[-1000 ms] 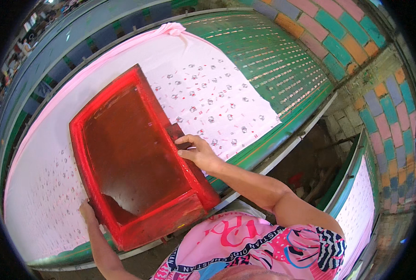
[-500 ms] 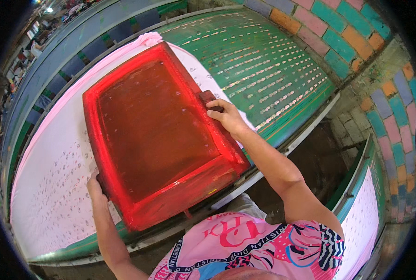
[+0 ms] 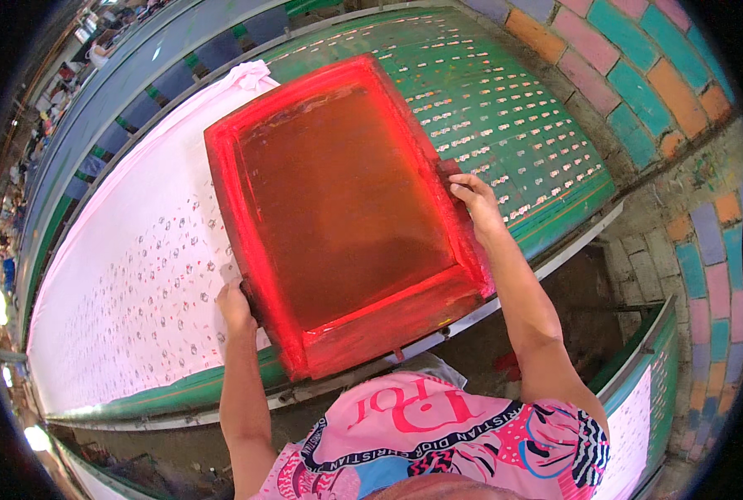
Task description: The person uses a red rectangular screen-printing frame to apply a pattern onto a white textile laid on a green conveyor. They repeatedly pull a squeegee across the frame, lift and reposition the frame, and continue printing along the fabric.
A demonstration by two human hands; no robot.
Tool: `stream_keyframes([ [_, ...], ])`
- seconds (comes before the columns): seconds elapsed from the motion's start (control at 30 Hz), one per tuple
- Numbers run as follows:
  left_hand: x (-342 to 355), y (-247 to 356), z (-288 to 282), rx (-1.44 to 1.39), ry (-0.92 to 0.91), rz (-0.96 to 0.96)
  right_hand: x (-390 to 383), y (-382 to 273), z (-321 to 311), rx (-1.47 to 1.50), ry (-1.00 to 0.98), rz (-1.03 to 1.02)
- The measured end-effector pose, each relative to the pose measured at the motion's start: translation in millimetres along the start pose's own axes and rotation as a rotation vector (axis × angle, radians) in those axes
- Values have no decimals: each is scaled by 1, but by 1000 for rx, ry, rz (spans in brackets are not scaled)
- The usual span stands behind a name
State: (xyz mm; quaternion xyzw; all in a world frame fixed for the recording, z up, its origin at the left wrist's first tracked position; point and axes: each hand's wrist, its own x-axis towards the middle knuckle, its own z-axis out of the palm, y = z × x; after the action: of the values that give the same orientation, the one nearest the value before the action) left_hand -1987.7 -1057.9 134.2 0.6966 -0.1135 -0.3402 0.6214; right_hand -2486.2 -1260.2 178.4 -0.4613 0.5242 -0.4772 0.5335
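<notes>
Between my two hands is a screen-printing frame [image 3: 351, 208] with red-stained borders and a dark brown mesh. My left hand [image 3: 236, 308] grips a small dark handle on its left side. At the opposite side, the fingers of my right hand [image 3: 478, 202] close on another block-like handle [image 3: 448, 169]. Beneath and to the left of the frame, white-pink fabric [image 3: 130, 292] printed with small scattered motifs covers the long table. The frame hides the fabric's right end. I cannot tell whether the frame rests on the table or is held above it.
The green tabletop [image 3: 505, 117] beyond the frame carries rows of small pale marks. A metal rail [image 3: 572, 242] runs along its near edge. Painted bricks [image 3: 630, 75] lie at right. Another table with printed fabric [image 3: 630, 425] stands at lower right, and a long blue-grey table [image 3: 138, 75] at far left.
The frame has shifted right along the table, exposing more printed fabric at its left and covering more green surface. Both hands have moved with it, keeping their grip.
</notes>
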Motion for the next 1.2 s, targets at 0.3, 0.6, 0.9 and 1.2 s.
stream_keyframes([
  [0.3, -10, -30, 42, 216, 46, 113, 30, -5, -66, 21, -4, 91],
  [0.6, -27, -31, 66, 176, 7, 115, 6, 8, -79, -763, 2, -490],
  [0.9, 4, -62, 65, 402, 43, 98, -157, 9, -55, -1032, -913, -771],
  [1.2, -12, -59, 65, 442, 91, 152, -161, -6, -7, -1168, -737, -939],
])
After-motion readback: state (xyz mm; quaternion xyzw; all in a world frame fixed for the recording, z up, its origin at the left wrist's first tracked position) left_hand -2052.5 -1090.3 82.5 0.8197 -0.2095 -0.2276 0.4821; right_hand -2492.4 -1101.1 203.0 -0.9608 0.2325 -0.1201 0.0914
